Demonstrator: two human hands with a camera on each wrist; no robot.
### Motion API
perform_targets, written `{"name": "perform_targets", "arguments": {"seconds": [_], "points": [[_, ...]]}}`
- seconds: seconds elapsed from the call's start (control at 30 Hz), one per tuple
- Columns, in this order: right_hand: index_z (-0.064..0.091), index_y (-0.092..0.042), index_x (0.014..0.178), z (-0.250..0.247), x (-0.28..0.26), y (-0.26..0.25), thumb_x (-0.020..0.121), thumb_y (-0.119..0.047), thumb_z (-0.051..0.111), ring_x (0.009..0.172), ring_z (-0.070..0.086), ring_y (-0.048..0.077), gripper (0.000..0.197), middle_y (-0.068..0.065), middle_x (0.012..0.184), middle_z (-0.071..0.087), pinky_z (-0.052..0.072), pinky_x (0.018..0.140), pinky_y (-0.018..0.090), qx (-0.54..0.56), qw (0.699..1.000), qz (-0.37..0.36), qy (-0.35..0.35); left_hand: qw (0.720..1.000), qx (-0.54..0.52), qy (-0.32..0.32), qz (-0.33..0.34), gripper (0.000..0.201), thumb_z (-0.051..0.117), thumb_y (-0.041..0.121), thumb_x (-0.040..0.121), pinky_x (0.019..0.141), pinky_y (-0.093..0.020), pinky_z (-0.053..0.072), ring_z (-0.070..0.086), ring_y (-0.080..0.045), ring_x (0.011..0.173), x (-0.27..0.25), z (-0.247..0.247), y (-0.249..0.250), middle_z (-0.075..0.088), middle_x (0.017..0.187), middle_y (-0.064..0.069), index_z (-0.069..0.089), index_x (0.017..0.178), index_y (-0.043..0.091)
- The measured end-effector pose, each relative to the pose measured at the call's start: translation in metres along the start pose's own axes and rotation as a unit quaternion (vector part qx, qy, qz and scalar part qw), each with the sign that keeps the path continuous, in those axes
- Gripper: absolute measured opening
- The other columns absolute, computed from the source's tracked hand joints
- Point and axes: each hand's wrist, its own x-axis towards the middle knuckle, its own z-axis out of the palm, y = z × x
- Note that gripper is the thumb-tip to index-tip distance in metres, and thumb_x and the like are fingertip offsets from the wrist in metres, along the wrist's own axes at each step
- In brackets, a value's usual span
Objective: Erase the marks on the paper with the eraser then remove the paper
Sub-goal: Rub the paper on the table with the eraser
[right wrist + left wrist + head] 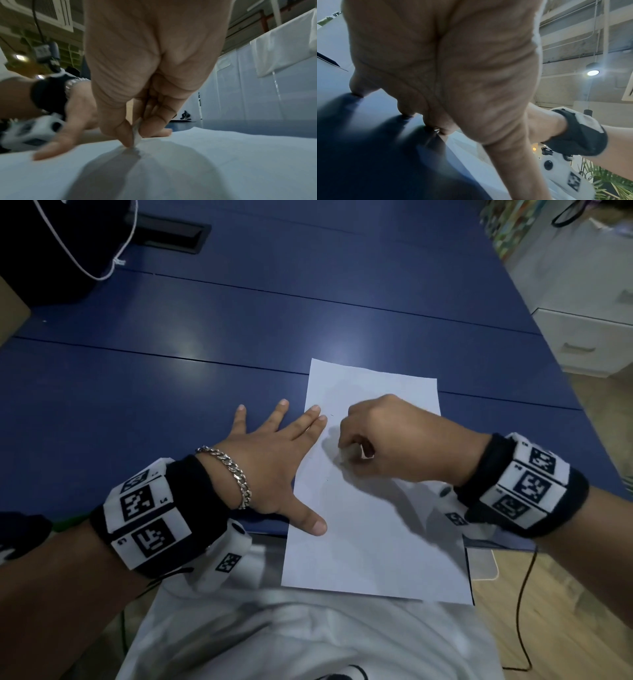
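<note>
A white sheet of paper (376, 525) lies on the blue table (171, 388), its near end hanging over the table's front edge. My left hand (274, 460) lies flat with spread straight fingers, thumb and two fingertips pressing the paper's left edge. My right hand (356, 455) is over the middle of the sheet, fingers curled, pinching a small white eraser (137, 134) whose tip touches the paper (223, 162). A few faint pencil specks (331, 416) show near the left fingertips. In the left wrist view the left hand (436, 81) presses down on table and paper.
A black bag with a white cord (51, 244) sits at the table's far left beside a dark cable slot (171, 234). White drawers (589, 337) stand to the right past the table edge. A black cable (524, 594) hangs over the wooden floor.
</note>
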Motion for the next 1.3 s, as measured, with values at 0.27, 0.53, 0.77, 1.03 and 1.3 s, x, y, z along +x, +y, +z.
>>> {"name": "perform_targets", "arguments": {"seconds": [0.27,0.53,0.77,1.03,1.3], "points": [[0.071,-0.018,0.088,0.008,-0.014,-0.020,0.081,-0.027,0.068,0.068,0.054,0.014,0.011,-0.009,0.081,0.056,0.053,0.067,0.034,0.015,0.997,-0.045,-0.057,1.000,-0.004,-0.001,0.001,0.154,0.053,0.105,0.048,0.114,-0.078,-0.007,-0.037,-0.023,0.150,0.001,0.001,-0.001,-0.040,0.160,0.023,-0.034,0.154,0.035],[0.072,-0.018,0.092,0.015,-0.023,-0.029,0.081,-0.026,0.067,0.067,0.056,0.016,0.014,-0.009,0.082,0.057,0.054,0.066,0.035,0.025,0.998,-0.044,-0.038,1.000,-0.002,-0.004,-0.001,0.154,0.054,0.105,0.049,0.114,-0.079,-0.007,-0.037,-0.024,0.150,0.002,0.000,0.000,-0.041,0.160,0.023,-0.034,0.155,0.035],[0.069,-0.021,0.084,0.009,-0.014,-0.010,0.083,-0.027,0.072,0.069,0.055,0.013,0.007,-0.010,0.079,0.060,0.055,0.071,0.039,0.017,1.000,0.010,0.016,1.000,0.001,0.000,0.000,0.155,0.051,0.107,0.047,0.115,-0.078,-0.006,-0.036,-0.023,0.151,0.000,0.000,-0.001,-0.040,0.160,0.023,-0.035,0.154,0.035],[0.075,-0.024,0.095,0.009,-0.029,-0.011,0.090,-0.027,0.069,0.073,0.059,0.011,0.009,-0.011,0.083,0.065,0.052,0.073,0.028,0.048,0.999,0.016,0.016,1.000,-0.016,0.014,0.017,0.155,0.051,0.107,0.048,0.116,-0.075,-0.010,-0.039,-0.021,0.149,-0.004,0.002,-0.002,-0.040,0.160,0.022,-0.037,0.153,0.035],[0.077,-0.028,0.096,0.006,-0.039,0.007,0.090,-0.023,0.074,0.079,0.065,0.002,0.008,-0.016,0.092,0.067,0.058,0.076,0.028,0.092,0.992,0.089,0.016,0.995,-0.088,0.044,0.014,0.152,0.058,0.103,0.051,0.124,-0.061,-0.009,-0.039,-0.023,0.149,-0.007,-0.006,-0.016,-0.041,0.158,0.026,-0.033,0.154,0.040]]}}
